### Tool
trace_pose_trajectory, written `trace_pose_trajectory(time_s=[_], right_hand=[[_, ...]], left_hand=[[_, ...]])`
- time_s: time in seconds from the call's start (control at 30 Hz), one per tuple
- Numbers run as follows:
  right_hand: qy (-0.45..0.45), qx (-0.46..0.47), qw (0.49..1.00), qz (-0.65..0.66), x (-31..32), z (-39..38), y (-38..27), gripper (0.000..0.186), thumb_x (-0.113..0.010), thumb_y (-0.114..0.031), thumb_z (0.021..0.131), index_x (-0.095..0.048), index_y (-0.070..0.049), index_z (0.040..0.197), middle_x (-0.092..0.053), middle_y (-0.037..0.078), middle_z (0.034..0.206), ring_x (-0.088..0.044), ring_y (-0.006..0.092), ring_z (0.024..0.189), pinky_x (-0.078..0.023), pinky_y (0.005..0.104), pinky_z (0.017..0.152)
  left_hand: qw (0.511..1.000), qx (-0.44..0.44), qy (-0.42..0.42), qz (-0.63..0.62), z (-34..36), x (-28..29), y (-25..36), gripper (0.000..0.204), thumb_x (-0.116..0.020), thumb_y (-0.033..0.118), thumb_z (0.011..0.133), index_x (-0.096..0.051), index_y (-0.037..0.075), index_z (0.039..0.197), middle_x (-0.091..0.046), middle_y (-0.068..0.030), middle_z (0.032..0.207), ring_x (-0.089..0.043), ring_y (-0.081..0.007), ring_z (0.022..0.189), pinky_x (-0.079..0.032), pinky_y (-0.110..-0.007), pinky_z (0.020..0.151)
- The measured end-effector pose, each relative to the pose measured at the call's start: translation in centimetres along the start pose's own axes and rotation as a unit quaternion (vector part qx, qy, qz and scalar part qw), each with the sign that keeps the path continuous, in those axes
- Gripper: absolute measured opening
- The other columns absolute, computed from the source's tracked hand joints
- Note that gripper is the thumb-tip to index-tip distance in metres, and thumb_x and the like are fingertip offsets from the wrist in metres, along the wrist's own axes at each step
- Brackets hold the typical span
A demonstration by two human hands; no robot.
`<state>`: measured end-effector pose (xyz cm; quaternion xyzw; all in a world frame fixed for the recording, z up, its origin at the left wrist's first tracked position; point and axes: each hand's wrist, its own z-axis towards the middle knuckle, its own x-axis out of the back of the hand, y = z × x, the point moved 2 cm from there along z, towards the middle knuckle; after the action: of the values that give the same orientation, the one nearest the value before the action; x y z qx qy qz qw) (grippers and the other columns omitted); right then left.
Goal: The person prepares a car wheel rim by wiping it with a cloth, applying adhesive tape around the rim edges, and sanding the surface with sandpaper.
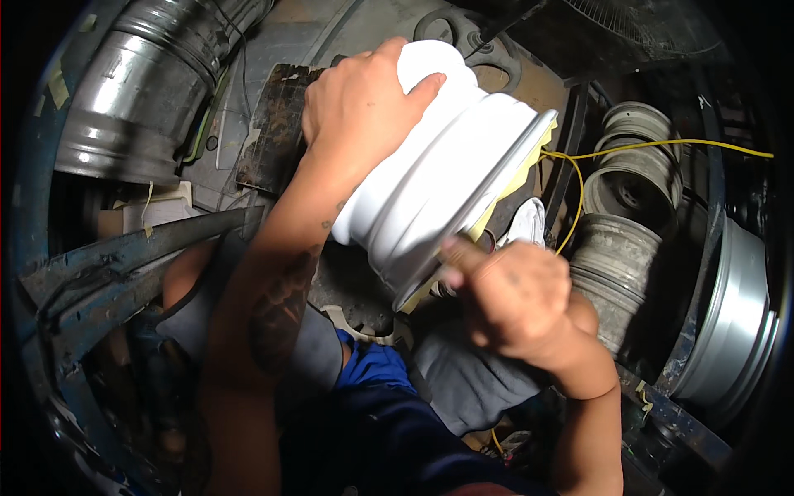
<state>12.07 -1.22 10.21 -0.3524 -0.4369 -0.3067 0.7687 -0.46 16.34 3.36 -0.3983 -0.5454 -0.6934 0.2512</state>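
The right hand is blurred beside the near edge of the white wheel, so whatever its fingers may grip cannot be told. The wheel hides most of the yellow sheet behind its rim, and the left hand's fingertips are out of sight. The picture's top edge cuts off the fan.

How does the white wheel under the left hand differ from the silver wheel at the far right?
The white wheel is bright white; the silver wheel looks metallic. The left hand grips the white wheel, while no hand touches the silver wheel. Yellow material shows behind the white wheel's edge, none on the silver wheel. Both have stepped rims.
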Motion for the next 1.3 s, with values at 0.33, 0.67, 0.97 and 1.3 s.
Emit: trace_pose_trajectory(time_s=[0.33,0.67,0.97,1.3], right_hand=[[-0.014,-0.135,0.981,0.139,0.9,0.1,0.0,0.013,-0.078,-0.004,0.085,-0.075,-0.002,0.097,-0.060,0.009,0.059,-0.060,0.0238,0.049,-0.049,0.0341,0.050],[-0.002,-0.313,0.928,0.203,2.4,1.2,2.9,0.019,-0.071,-0.013,0.097,-0.074,0.003,0.087,-0.064,0.009,0.061,-0.058,0.0127,0.051,-0.045,0.0297,0.050],[0.034,-0.453,0.855,0.249,2.9,1.4,3.2,0.026,-0.069,-0.017,0.099,-0.071,0.005,0.084,-0.057,-0.001,0.062,-0.047,0.0046,0.057,-0.037,0.0248,0.053],[0.013,-0.328,0.930,0.165,1.7,0.9,2.5,0.015,-0.070,-0.010,0.095,-0.074,0.002,0.086,-0.065,0.012,0.061,-0.063,0.0141,0.054,-0.048,0.0311,0.052]], left_hand=[[1.000,-0.007,0.013,-0.018,-0.1,-0.4,0.4,0.062,-0.069,0.058,0.089,-0.070,0.010,0.129,-0.075,-0.0247,0.102,-0.073,-0.0429,0.098,-0.058,-0.050,0.086],[0.999,-0.021,0.026,-0.008,-0.5,0.1,0.1,0.062,-0.069,0.057,0.089,-0.069,0.011,0.130,-0.075,-0.0238,0.102,-0.073,-0.0431,0.097,-0.058,-0.050,0.085],[1.000,-0.021,0.001,-0.018,-0.7,-0.3,0.4,0.063,-0.069,0.058,0.089,-0.069,0.009,0.129,-0.075,-0.0240,0.102,-0.073,-0.0431,0.097,-0.057,-0.051,0.085],[1.000,-0.004,-0.005,-0.011,-0.6,-0.3,0.0,0.063,-0.069,0.057,0.090,-0.068,0.009,0.130,-0.075,-0.0243,0.101,-0.073,-0.0431,0.096,-0.057,-0.051,0.085]])
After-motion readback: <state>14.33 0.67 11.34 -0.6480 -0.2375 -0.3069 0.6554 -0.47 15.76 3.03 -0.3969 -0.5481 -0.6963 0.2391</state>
